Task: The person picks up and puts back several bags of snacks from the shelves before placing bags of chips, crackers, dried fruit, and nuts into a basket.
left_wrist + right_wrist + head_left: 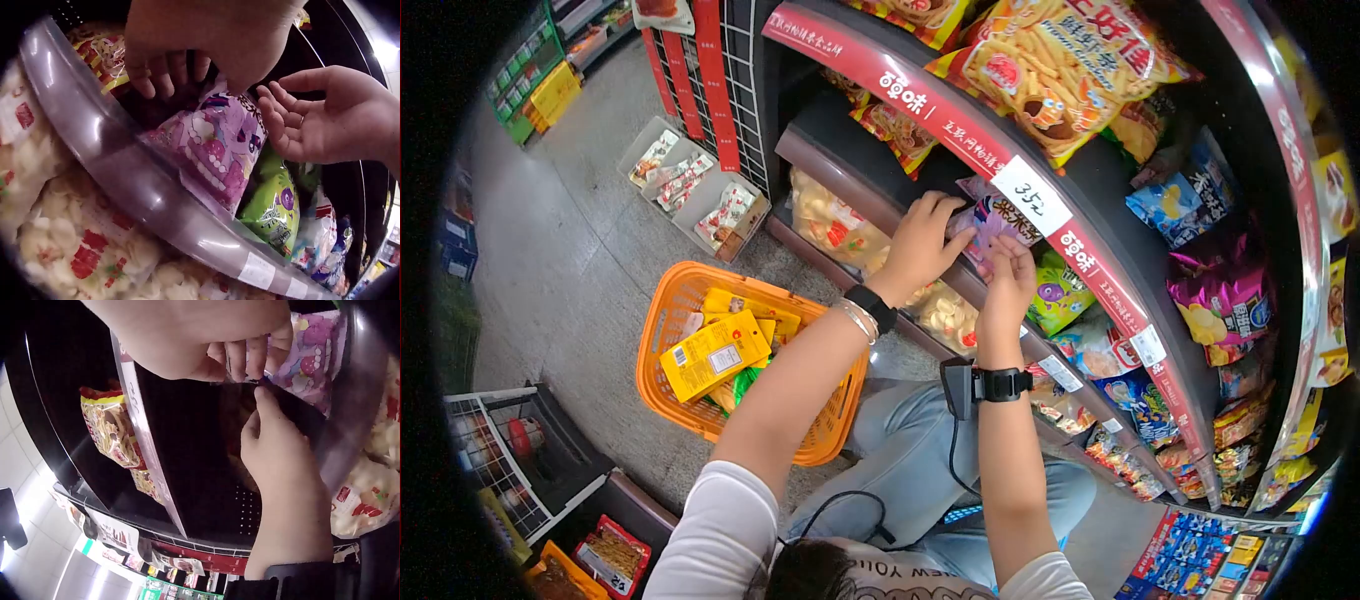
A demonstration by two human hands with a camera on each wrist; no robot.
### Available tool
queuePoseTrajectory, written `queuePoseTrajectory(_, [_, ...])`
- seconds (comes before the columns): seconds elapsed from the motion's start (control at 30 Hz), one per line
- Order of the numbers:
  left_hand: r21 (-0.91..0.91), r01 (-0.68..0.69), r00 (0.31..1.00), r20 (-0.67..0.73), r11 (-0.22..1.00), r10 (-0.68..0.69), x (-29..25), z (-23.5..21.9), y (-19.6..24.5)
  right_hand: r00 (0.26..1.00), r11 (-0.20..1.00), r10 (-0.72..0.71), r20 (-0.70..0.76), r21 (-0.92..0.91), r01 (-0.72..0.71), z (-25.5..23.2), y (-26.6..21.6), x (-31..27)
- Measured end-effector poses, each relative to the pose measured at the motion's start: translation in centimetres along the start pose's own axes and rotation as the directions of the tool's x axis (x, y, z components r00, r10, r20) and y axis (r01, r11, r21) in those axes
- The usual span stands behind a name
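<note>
Both our hands meet at a purple bag (215,153) in a curved shop shelf, where it leans behind a clear rim (119,172). Our left hand (922,242) brings its thumb to the bag's top corner, fingers loosely bent; we cannot tell whether it grips. Our right hand (1008,285) is relaxed and uncurled, fingertips against the bag's other side. A green bag (272,215) stands just beside the purple one, and pale snacks (81,240) in clear packs fill the tier in front and below. Overhead, a handwritten price card (1032,197) hangs on the red shelf edge, under a large yellow bag (1075,75). On the grey floor (595,265) near our bent legs sits an orange basket (652,345) holding yellow packs (715,355).
</note>
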State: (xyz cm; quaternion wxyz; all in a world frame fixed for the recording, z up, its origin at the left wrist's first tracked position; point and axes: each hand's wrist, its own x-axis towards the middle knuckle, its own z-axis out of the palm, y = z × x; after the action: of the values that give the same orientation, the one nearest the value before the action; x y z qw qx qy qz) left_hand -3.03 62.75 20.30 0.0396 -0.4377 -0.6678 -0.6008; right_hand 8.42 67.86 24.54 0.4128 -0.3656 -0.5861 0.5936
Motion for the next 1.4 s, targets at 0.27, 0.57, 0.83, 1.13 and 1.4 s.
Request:
queuePoseTrajectory(0.27, [-0.004,0.139,0.990,-0.020,0.990,-0.139,-1.6,-2.4,2.1,0.996,0.999,-0.029,0.085,0.043,0.026,-0.2,-1.6,-2.5])
queuePoseTrajectory(0.57, [0.041,-0.060,0.947,-0.315,0.997,0.070,6.9,-8.2,9.9,0.892,0.899,-0.434,0.131,0.001,0.437,1.3,-11.2,-1.7])
queuePoseTrajectory(0.83, [0.254,-0.130,0.930,-0.304,0.958,0.207,12.7,-8.9,11.8,0.898,0.878,-0.422,0.128,-0.191,0.440,2.6,-15.0,2.5])
queuePoseTrajectory(1.13, [0.085,-0.115,0.972,-0.197,0.990,0.130,13.0,-9.0,12.0,0.862,0.863,-0.467,0.197,-0.111,0.493,3.2,-14.9,4.3])
queuePoseTrajectory(1.4, [-0.113,-0.095,0.981,-0.181,0.989,0.074,7.5,-14.4,13.2,0.616,0.571,-0.731,0.295,-0.231,0.788,3.7,-15.9,-2.8])
